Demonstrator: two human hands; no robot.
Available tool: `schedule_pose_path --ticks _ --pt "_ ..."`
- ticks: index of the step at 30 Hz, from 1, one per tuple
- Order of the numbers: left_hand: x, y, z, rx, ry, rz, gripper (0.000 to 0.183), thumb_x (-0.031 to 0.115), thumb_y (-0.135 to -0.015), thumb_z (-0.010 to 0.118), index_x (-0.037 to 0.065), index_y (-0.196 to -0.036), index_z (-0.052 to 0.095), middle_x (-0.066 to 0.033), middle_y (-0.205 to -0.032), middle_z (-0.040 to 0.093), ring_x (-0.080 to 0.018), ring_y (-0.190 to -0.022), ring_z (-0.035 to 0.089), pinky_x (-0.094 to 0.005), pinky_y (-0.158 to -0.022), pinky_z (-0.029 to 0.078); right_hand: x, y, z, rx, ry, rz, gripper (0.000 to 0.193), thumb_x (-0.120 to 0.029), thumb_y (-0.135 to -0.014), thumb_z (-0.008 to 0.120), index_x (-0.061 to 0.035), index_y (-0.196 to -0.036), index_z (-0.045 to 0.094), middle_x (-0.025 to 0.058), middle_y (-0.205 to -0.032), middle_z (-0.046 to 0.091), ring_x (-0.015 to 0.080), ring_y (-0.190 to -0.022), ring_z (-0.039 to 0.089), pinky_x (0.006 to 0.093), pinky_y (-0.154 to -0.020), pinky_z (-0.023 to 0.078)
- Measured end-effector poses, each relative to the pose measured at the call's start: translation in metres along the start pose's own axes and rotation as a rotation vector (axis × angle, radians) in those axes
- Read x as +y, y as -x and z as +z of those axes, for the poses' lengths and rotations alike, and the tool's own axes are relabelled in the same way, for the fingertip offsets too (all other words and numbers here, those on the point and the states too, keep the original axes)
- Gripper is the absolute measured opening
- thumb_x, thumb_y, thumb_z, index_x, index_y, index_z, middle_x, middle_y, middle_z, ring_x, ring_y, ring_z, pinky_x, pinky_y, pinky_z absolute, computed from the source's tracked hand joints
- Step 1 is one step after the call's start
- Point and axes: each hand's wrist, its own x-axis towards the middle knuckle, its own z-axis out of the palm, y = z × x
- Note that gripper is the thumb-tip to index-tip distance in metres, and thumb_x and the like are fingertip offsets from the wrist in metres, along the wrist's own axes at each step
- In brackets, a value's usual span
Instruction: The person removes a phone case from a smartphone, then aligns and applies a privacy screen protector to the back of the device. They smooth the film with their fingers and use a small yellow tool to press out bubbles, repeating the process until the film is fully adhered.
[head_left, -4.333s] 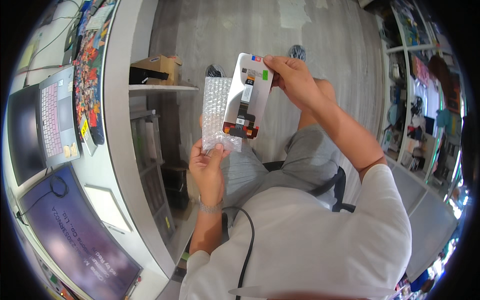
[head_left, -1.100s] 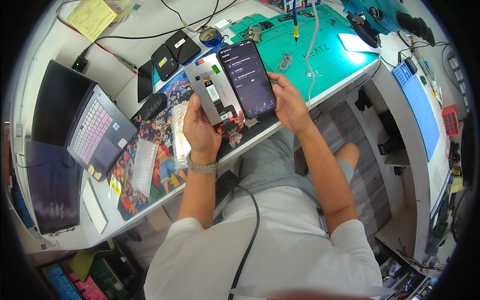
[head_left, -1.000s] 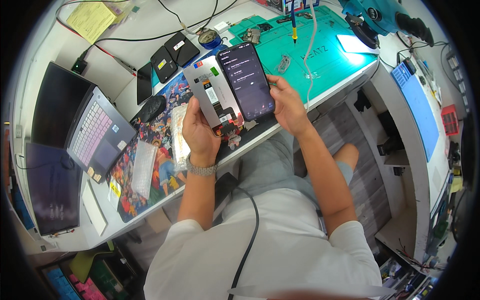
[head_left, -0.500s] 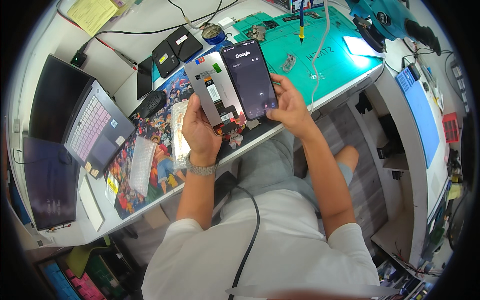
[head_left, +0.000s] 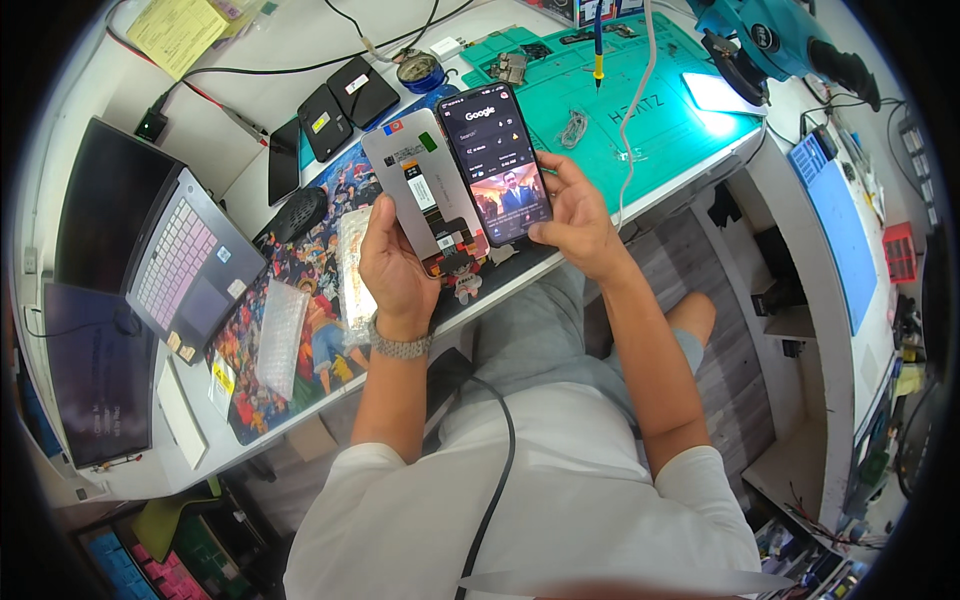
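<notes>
The silver panel [head_left: 441,200] hides most fingers of the left hand [head_left: 402,287].

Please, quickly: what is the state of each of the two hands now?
Left hand: closed, holding the silver-backed screen part.
Right hand: closed, holding the lit smartphone, thumb at its lower corner.

A teal microscope [head_left: 750,38], green work mat [head_left: 665,150] and bare phone screen [head_left: 428,185] mark an electronics-repair workshop.
</notes>
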Motion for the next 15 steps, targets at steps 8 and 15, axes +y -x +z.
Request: schedule_pose_path --ticks 8,15 --pt "-0.002 -0.003 -0.004 0.17 -0.068 0.014 0.042 0.026 -0.112 0.042 -0.002 -0.138 0.057 -0.0161 -0.13 0.07 -0.0265 -0.119 0.069 -0.0428 -0.103 0.057 0.003 -0.001 -0.002 -0.009 -0.002 -0.025 0.087 0.013 -0.076 0.066 0.0061 -0.154 0.03 0.0195 -0.135 0.059 0.0221 -0.123 0.064 0.0353 -0.103 0.055" --pt "-0.006 -0.003 -0.013 0.177 -0.076 0.044 0.041 0.025 -0.111 0.044 -0.003 -0.138 0.057 -0.0169 -0.129 0.07 -0.0283 -0.117 0.07 -0.0431 -0.103 0.056 0.004 0.0 0.0 0.006 -0.004 -0.032 0.084 0.011 -0.079 0.067 0.0065 -0.154 0.03 0.0193 -0.135 0.06 0.0221 -0.121 0.065 0.0352 -0.103 0.054"
